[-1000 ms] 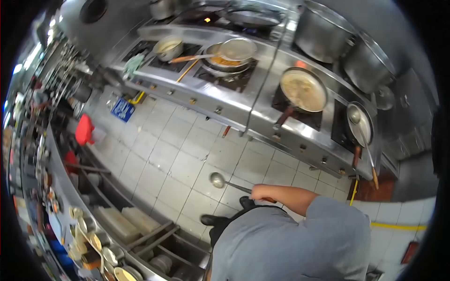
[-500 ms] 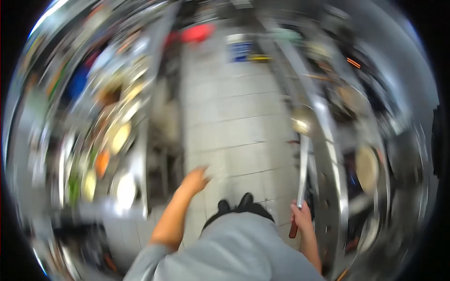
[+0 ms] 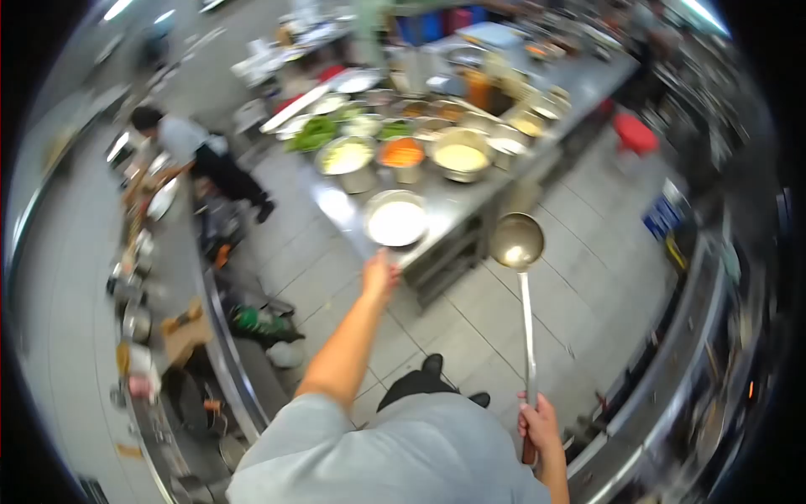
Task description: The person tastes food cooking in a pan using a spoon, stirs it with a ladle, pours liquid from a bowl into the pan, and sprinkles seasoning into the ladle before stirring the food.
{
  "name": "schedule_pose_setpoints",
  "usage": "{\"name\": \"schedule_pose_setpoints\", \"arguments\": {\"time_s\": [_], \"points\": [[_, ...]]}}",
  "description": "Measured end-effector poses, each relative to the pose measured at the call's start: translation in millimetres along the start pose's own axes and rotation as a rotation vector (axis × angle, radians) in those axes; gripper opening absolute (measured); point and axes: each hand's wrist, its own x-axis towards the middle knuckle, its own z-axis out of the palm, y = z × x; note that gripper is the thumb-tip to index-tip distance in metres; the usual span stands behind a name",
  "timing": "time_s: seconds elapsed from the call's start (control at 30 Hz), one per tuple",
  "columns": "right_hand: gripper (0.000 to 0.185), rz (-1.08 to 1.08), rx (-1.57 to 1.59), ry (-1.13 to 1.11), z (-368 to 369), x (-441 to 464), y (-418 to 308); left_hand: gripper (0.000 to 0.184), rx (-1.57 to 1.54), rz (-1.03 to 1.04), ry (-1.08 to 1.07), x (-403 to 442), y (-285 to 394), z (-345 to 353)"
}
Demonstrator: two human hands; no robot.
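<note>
Left hand (image 3: 380, 277) at near rim of round, white-filled metal bowl (image 3: 396, 220), set on steel surface (image 3: 445, 200); finger closure cannot be determined. Right hand (image 3: 544, 424) closed around brown-handled long metal ladle (image 3: 527, 323), cup above tiled floor (image 3: 583, 252)

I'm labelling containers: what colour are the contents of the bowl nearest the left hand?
White, in the bowl; best in the head view.
</note>
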Motion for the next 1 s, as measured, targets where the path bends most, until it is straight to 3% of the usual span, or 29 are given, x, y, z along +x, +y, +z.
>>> {"name": "schedule_pose_setpoints", "arguments": {"time_s": [0.07,0.17,0.27,0.33,0.5,0.57,0.67,0.77,0.83,1.0], "points": [[0.024,-0.067,-0.163,-0.080,22.4,30.8,-23.7,0.038,0.051,-0.039,-0.103,39.4,13.2,0.1],[0.024,-0.222,-0.362,-0.025,53.5,55.6,-43.8,0.025,-0.063,-0.031,-0.066,59.3,6.6,20.4],[0.020,-0.372,-0.428,-0.027,83.8,74.6,-51.8,0.019,-0.074,-0.109,-0.034,15.8,32.5,29.0],[0.017,-0.291,-0.500,0.021,107.1,77.7,-65.7,0.021,-0.143,-0.121,-0.010,16.4,28.7,23.8],[0.015,-0.253,-0.671,0.057,134.0,92.5,-90.0,0.036,-0.053,0.117,0.071,28.0,33.0,12.5],[0.020,-0.510,-0.971,0.179,137.9,102.6,-86.5,0.041,-0.039,0.152,0.109,33.0,34.7,9.1],[0.026,-0.399,-0.969,0.230,142.4,114.8,-80.9,0.042,0.039,0.142,0.133,41.8,32.1,0.9],[0.030,-0.455,-0.998,0.274,155.3,111.6,-78.4,0.038,0.021,0.193,-0.062,44.8,26.7,4.2],[0.030,-0.442,-0.973,0.280,156.5,114.8,-71.7,0.032,-0.003,0.035,-0.113,12.8,49.6,2.9],[0.034,-0.443,-0.950,0.277,174.1,98.2,-88.2,0.022,-0.059,-0.004,-0.135,39.3,18.6,8.8]]}}
